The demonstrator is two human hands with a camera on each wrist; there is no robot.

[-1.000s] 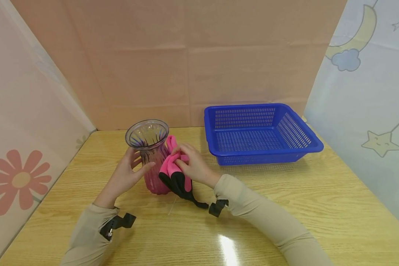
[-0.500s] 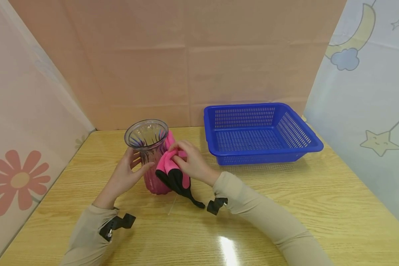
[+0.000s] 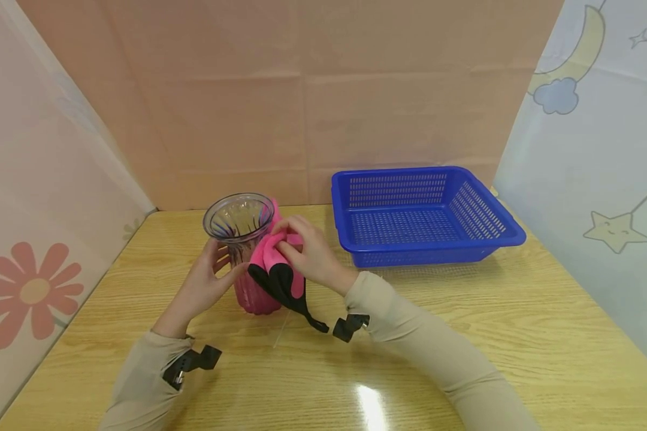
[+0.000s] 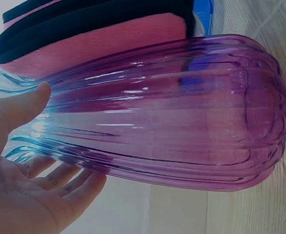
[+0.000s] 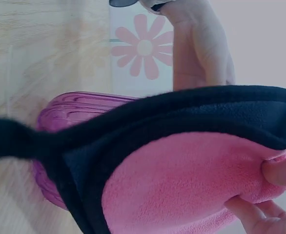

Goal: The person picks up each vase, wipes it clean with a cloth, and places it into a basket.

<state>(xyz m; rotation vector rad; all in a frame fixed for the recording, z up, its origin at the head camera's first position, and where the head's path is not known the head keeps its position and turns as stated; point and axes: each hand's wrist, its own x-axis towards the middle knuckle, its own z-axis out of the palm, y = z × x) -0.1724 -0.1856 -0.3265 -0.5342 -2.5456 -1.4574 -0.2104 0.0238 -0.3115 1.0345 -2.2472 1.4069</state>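
Note:
A ribbed glass vase (image 3: 256, 301), bluish at the neck and purple-pink below, stands upright on the table. My left hand (image 3: 200, 286) holds it near the neck, thumb on the near side and fingers round the far side, as the left wrist view shows. In my right hand (image 3: 315, 256) is a folded pink cloth (image 5: 167, 180) with black edging and a hanging black loop, pinched between thumb and fingers. The cloth lies against the vase's right side in the head view and covers part of it. Some right fingers are hidden in the folds.
A blue slotted plastic basket (image 3: 426, 246) stands at the back right of the wooden table (image 3: 437, 359). A peach cloth backdrop (image 3: 302, 108) hangs behind, with printed sheets on both sides.
My right hand has moved slightly up and left with the cloth, which now reaches higher beside the vase's rim. My left hand and the vase have stayed in place.

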